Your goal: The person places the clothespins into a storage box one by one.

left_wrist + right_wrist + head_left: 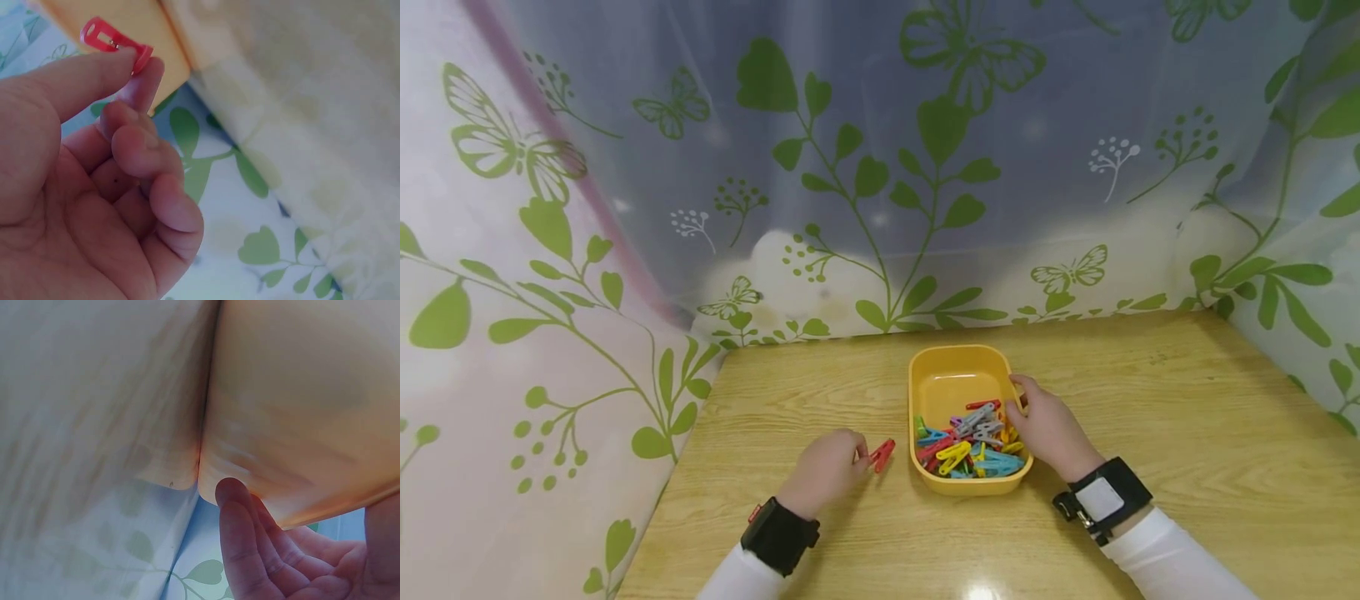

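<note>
A red clothespin [882,456] is pinched between the thumb and index finger of my left hand [829,468], just left of a yellow plastic basin [951,360]. In the left wrist view the same clothespin [106,37] sticks out past the thumb tip, and the other fingers are curled in toward the palm. My right hand [1051,425] grips the basin's right rim, thumb on the inner side and fingers against the outer wall [281,425]. Inside the basin, toward its near end, lies a pile of clothespins [973,437] in several colours.
The basin stands on a light wood-grain table [805,375]. A curtain [850,208] printed with green leaves and butterflies hangs along the table's back edge and both sides. Each wrist wears a black strap, one being the left strap [779,536].
</note>
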The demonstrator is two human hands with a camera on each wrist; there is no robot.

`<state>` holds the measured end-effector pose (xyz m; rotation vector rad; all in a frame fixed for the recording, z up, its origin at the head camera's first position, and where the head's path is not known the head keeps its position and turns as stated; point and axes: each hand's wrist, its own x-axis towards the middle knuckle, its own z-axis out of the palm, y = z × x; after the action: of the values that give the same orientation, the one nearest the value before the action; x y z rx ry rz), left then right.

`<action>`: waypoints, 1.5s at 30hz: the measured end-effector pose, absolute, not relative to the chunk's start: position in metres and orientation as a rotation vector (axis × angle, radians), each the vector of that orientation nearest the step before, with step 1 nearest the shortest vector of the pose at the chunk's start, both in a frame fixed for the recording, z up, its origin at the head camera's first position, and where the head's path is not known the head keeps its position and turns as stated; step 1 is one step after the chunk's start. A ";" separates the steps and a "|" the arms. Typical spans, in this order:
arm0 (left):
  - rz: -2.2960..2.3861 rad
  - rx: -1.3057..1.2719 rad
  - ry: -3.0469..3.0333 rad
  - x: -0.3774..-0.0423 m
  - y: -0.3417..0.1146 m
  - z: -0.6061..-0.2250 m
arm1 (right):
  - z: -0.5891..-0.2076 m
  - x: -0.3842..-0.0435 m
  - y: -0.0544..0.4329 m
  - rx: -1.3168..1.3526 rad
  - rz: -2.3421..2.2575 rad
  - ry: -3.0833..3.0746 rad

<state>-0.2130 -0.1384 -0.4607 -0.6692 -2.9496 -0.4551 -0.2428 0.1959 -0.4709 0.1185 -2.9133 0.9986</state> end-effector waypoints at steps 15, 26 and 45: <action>-0.434 -0.684 -2.877 -0.229 -0.101 -0.427 | -0.472 -0.242 0.198 0.108 1.002 -2.915; -0.380 -0.757 -2.896 -0.233 -0.066 -0.432 | -0.473 -0.243 0.198 0.077 1.002 -2.937; -0.373 -0.751 -2.899 -0.232 -0.051 -0.444 | -0.471 -0.243 0.196 0.091 1.025 -2.914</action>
<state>-0.2317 -0.0509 -0.4441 -0.7507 -2.8988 -0.3729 -0.2434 0.1959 -0.4708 0.0908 -2.9141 1.0246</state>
